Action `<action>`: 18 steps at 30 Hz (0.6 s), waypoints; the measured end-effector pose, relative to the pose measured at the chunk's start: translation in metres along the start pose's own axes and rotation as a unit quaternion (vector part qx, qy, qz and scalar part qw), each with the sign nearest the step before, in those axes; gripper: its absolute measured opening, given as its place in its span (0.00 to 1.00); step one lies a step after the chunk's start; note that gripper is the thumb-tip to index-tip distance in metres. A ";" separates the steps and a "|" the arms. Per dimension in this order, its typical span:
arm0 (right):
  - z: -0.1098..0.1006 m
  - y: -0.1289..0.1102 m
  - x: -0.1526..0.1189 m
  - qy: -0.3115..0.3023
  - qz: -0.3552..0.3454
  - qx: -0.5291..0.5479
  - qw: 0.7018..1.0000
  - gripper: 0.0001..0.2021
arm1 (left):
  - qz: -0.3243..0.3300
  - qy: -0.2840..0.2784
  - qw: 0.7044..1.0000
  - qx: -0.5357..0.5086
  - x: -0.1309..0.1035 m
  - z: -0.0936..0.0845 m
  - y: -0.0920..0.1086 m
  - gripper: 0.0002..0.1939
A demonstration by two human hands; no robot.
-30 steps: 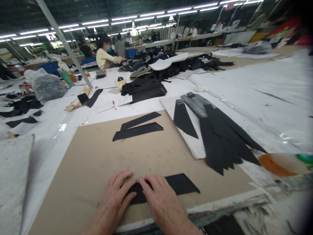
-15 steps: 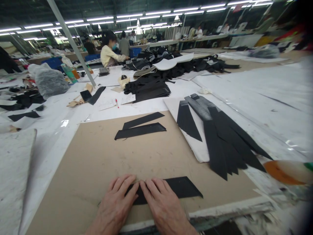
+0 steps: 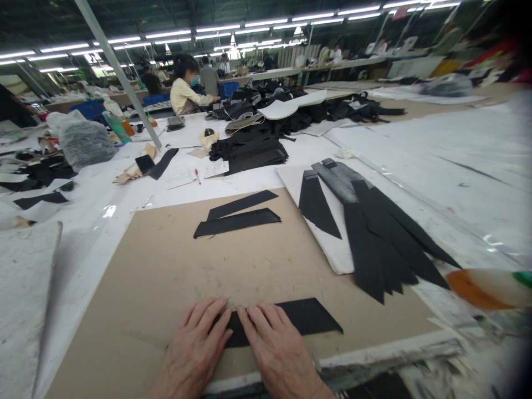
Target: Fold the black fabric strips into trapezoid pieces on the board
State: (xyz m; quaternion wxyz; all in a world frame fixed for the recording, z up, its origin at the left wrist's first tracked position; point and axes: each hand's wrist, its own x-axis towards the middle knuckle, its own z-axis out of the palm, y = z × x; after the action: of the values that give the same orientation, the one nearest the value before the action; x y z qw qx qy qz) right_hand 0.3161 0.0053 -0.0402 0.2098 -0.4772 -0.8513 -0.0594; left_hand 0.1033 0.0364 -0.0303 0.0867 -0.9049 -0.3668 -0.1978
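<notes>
- where's the black strip (image 3: 310,316) and how's the grip?
- bottom centre of the frame, lying on the tan board (image 3: 166,266). left hand (image 3: 195,338) and right hand (image 3: 276,343) are side by side, fingertips at its upper edge; can't tell if they're pinching it.
- tips?
- i'd press evenly with both so the edge doesn't skew or pucker.

From my left hand (image 3: 195,339), I can pass forward across the brown board (image 3: 162,271), limited ahead by two black strips (image 3: 238,223) and rightward by fanned black pieces (image 3: 380,238).
</notes>
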 end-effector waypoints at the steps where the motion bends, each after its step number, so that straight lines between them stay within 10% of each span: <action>1: 0.001 0.000 -0.001 -0.003 0.001 0.000 1.000 0.25 | -0.002 0.000 1.000 -0.001 -0.002 -0.002 -0.003 0.15; 18: -0.004 0.004 0.009 -0.003 0.037 0.052 0.998 0.20 | -0.303 -0.049 0.920 -0.245 -0.012 -0.013 -0.009 0.03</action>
State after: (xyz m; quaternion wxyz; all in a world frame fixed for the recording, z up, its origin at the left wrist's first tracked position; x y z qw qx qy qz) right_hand 0.3165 0.0126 -0.0330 0.2334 -0.4967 -0.8359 -0.0057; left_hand 0.0851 0.0317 -0.0230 -0.2198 -0.7524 -0.5670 -0.2534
